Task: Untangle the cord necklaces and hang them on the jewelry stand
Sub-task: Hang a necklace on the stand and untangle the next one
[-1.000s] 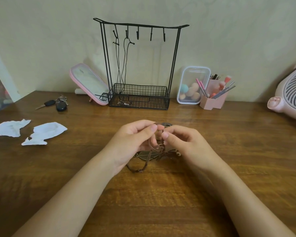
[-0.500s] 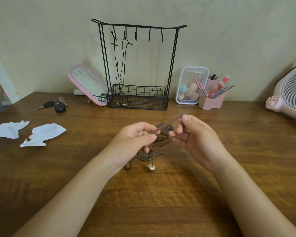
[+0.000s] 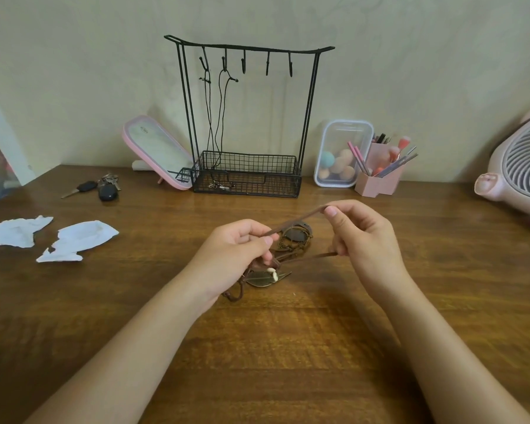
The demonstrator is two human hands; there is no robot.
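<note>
A brown wooden tabletop [image 3: 288, 362] runs back to a pale plaster wall [image 3: 74, 71]. Over its middle, both hands work at a tangle of brown cord necklaces [image 3: 297, 220].

The left hand [image 3: 236, 255] pinches one flat strand between thumb and forefinger, and its other fingers curl over the bunched cords beneath. The right hand [image 3: 367, 240], held higher, pinches the same strand between thumb tip and forefinger, so it runs taut and slants up from left to right. A second strand [image 3: 306, 257] leads from the knot under the left hand to the right hand's curled lower fingers, which grip it.

Between the hands, behind the upper strand, a dark oval wire-wrapped pendant [image 3: 297, 235] lies on the table. A bronze leaf-shaped pendant [image 3: 263, 280] with pale beads sits just below the left fingers.

A black wire jewelry stand with a basket base [image 3: 248, 48] stands against the wall. Two thin black cord necklaces [image 3: 218, 117] hang from its two leftmost hooks into the basket.

Torn white paper scraps [image 3: 77, 240] lie at the left.
</note>
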